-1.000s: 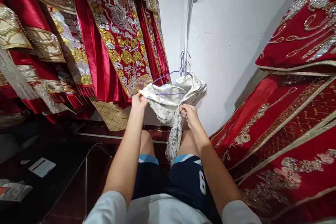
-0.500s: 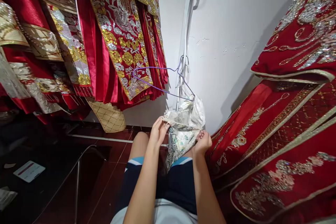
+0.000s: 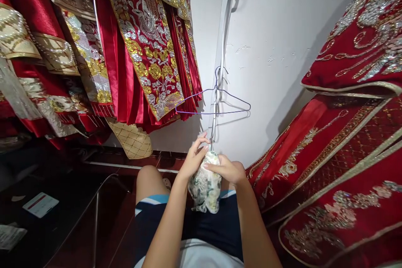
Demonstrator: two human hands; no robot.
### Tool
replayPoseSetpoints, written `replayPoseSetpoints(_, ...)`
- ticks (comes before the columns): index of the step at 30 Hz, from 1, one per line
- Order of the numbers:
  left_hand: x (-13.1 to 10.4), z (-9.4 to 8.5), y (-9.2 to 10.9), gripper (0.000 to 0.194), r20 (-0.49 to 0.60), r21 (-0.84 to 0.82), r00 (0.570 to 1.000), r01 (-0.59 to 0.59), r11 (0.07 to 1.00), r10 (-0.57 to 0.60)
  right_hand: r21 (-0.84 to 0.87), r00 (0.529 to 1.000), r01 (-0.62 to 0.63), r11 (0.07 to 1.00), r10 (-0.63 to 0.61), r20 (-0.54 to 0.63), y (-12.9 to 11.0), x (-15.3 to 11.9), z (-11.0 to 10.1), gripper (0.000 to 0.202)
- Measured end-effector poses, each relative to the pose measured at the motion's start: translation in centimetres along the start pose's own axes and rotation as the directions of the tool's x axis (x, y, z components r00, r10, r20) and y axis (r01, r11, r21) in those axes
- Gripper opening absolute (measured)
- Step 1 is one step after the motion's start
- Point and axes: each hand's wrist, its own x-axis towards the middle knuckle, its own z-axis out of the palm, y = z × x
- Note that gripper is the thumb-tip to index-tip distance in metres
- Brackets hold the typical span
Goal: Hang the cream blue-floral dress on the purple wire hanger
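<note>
- The patterned cloth [image 3: 207,188] hangs bunched between the hands, above the lap; its folds could hide a twist or a turned-in edge.
- The right hand [image 3: 230,171] grips it, thumb pressed over the front; a hard pull there might strain the thin-looking fabric.
- The left hand [image 3: 193,161] is at the cloth's top edge, fingers partly curled; whether they pinch it I cannot tell. If they do not, the weight probably rests on the right hand alone, and a loosened thumb could drop the cloth.
- Below, the dark shorts [image 3: 188,217] might catch it, but a fall between the knees would likely reach the tiled floor [image 3: 121,232].
- The purple hanger [image 3: 232,112] hangs above, apart from the hands; a raised arm could knock it.
- Beaded red garments crowd both sides, left [image 3: 153,58] and right [image 3: 345,142]; a wide elbow swing could snag their trim.
</note>
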Motion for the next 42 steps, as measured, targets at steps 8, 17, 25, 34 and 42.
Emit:
replayPoseSetpoints(8, -1.9, -6.4, -3.5, 0.033, 0.400, 0.560, 0.846, 0.080, 0.825, -0.353, -0.369, 0.896, 0.281, 0.886, -0.381, -0.231, -6.0, 5.7, -7.2, 0.015)
replayPoseSetpoints(17, 3.4, -10.8, 2.8, 0.038, 0.183, 0.951, 0.951, -0.106, 0.291, -0.251, -0.563, 0.750, 0.307, 0.767, -0.559, -0.353, -6.4, 14.8, -10.9, 0.027)
replayPoseSetpoints(25, 7.7, -12.9, 5.4, 0.014, 0.016, 0.996, 0.978, 0.003, 0.092, -0.208, -0.629, 0.746, 0.192, 0.753, -0.529, -0.405, -6.5, 13.6, -11.7, 0.016)
replayPoseSetpoints(34, 12.0, -11.7, 4.6, 0.018, -0.167, 0.881, 0.985, 0.130, 0.455, 0.042, -0.567, 0.712, 0.221, 0.793, -0.529, -0.462, -8.2, 10.5, -10.0, 0.028)
replayPoseSetpoints(42, 16.9, -9.3, 4.2, 0.031, -0.003, 0.670, 0.972, -0.172, 0.722, 0.234, -0.562, 0.728, 0.226, 0.796, -0.521, -0.445, -8.1, 10.3, -9.7, 0.018)
